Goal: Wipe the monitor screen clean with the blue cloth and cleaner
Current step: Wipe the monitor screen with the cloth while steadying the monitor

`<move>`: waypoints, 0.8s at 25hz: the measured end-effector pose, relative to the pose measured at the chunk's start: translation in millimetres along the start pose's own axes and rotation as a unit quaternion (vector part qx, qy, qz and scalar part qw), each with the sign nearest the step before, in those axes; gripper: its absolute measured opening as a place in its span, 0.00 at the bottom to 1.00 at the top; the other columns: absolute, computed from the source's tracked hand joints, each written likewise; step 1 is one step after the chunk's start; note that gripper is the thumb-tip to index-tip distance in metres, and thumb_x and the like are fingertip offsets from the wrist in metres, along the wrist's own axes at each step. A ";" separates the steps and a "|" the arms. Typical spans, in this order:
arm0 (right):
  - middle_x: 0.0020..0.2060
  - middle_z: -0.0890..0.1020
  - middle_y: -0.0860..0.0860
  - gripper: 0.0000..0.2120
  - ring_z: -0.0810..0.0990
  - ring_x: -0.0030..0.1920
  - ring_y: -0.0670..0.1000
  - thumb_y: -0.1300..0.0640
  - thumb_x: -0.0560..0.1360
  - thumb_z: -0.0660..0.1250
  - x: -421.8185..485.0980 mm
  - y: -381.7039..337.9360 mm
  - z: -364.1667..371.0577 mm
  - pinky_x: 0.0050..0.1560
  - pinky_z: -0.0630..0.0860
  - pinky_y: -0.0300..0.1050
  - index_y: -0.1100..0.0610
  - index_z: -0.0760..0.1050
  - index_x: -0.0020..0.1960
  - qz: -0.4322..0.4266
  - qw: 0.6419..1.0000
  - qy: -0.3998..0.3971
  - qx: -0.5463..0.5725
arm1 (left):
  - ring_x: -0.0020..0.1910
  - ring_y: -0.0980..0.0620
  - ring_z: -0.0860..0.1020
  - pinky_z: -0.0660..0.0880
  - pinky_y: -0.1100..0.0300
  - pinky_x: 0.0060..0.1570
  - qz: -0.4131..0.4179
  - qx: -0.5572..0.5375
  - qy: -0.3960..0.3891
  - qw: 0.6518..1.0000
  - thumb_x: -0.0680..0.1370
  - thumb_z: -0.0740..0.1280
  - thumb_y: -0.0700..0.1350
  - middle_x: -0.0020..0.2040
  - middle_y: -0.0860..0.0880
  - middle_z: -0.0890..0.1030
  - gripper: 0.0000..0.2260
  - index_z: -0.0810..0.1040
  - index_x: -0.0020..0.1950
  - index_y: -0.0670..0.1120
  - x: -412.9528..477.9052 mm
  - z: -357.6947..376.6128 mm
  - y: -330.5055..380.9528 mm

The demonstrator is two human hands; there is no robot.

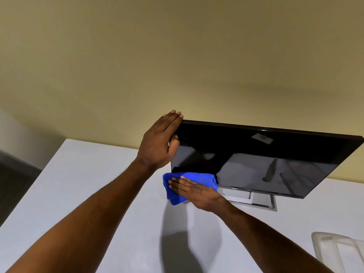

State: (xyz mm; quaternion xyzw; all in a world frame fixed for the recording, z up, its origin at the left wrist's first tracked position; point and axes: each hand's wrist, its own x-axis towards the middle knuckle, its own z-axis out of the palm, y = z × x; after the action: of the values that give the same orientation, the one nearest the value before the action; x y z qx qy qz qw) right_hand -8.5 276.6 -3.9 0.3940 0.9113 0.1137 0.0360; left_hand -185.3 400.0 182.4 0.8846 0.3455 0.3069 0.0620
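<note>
A black monitor (266,154) stands on a white table (88,184), its glossy screen dark and reflecting the room. My left hand (159,142) grips the monitor's upper left corner, fingers over the top edge and thumb on the front. My right hand (195,192) lies flat on a folded blue cloth (175,194) and presses it against the screen's lower left corner. The cloth hangs past the monitor's bottom edge. No cleaner bottle is visible directly; only a bottle-like reflection shows in the screen.
The monitor's grey stand base (256,201) sits on the table behind my right hand. A translucent plastic object (338,251) rests at the table's right front. A yellow wall (177,56) rises behind the monitor. The table's left edge drops to a dark floor (13,180).
</note>
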 end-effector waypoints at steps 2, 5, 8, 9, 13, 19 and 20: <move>0.85 0.53 0.53 0.34 0.52 0.84 0.51 0.67 0.79 0.50 -20.0 4.9 0.9 0.83 0.54 0.49 0.58 0.52 0.85 0.005 1.000 -0.004 0.019 | 0.79 0.45 0.71 0.70 0.46 0.76 0.002 0.003 0.004 1.000 0.78 0.58 0.42 0.76 0.43 0.75 0.26 0.74 0.76 0.39 1.3 -0.5 -0.6; 0.85 0.53 0.52 0.38 0.53 0.84 0.52 0.72 0.76 0.48 -62.5 8.8 3.7 0.84 0.51 0.50 0.57 0.53 0.85 0.026 0.999 -0.010 0.027 | 0.79 0.45 0.70 0.70 0.46 0.77 -0.002 0.002 0.004 1.000 0.78 0.58 0.42 0.77 0.43 0.75 0.26 0.74 0.77 0.39 0.3 0.3 0.2; 0.82 0.63 0.53 0.34 0.63 0.81 0.53 0.71 0.77 0.46 -107.4 9.8 4.3 0.83 0.49 0.53 0.58 0.63 0.82 0.075 0.997 -0.003 0.012 | 0.79 0.45 0.69 0.69 0.48 0.78 -0.005 0.000 -0.001 1.000 0.78 0.60 0.41 0.77 0.44 0.74 0.26 0.73 0.77 0.40 -1.4 0.6 -0.2; 0.82 0.63 0.54 0.34 0.64 0.81 0.54 0.72 0.78 0.42 -119.1 11.2 4.0 0.82 0.48 0.53 0.59 0.64 0.81 0.090 0.996 -0.012 0.017 | 0.79 0.45 0.69 0.68 0.48 0.78 -0.004 0.001 -0.003 1.000 0.78 0.60 0.41 0.77 0.44 0.74 0.26 0.73 0.77 0.40 -1.3 0.4 -0.7; 0.82 0.62 0.55 0.39 0.66 0.80 0.55 0.72 0.77 0.32 -132.4 3.6 11.3 0.81 0.48 0.54 0.60 0.62 0.82 0.152 0.988 -0.005 0.017 | 0.80 0.45 0.69 0.69 0.47 0.78 -0.006 0.000 -0.004 1.000 0.79 0.59 0.42 0.77 0.44 0.74 0.26 0.73 0.77 0.40 -1.7 0.1 0.1; 0.81 0.65 0.58 0.31 0.67 0.80 0.58 0.73 0.78 0.51 -85.5 -44.8 5.1 0.80 0.66 0.54 0.62 0.64 0.81 0.263 0.960 0.038 0.088 | 0.80 0.46 0.69 0.69 0.47 0.77 -0.010 -0.007 0.008 1.000 0.78 0.59 0.42 0.77 0.44 0.75 0.26 0.74 0.77 0.39 -2.8 2.1 3.6; 0.80 0.67 0.58 0.30 0.69 0.79 0.58 0.70 0.78 0.53 -71.4 -49.5 -1.0 0.82 0.63 0.52 0.62 0.66 0.80 0.277 0.953 0.030 0.116 | 0.80 0.46 0.69 0.69 0.47 0.77 -0.010 -0.008 0.008 1.000 0.78 0.59 0.42 0.77 0.44 0.75 0.26 0.73 0.77 0.39 -2.7 2.1 3.6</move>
State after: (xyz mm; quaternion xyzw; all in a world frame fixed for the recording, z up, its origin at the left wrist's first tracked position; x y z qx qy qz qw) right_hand 5.3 191.7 -16.3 0.6287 0.7741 0.0244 -0.0702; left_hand -183.6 395.8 180.4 0.8782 0.3526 0.3156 0.0696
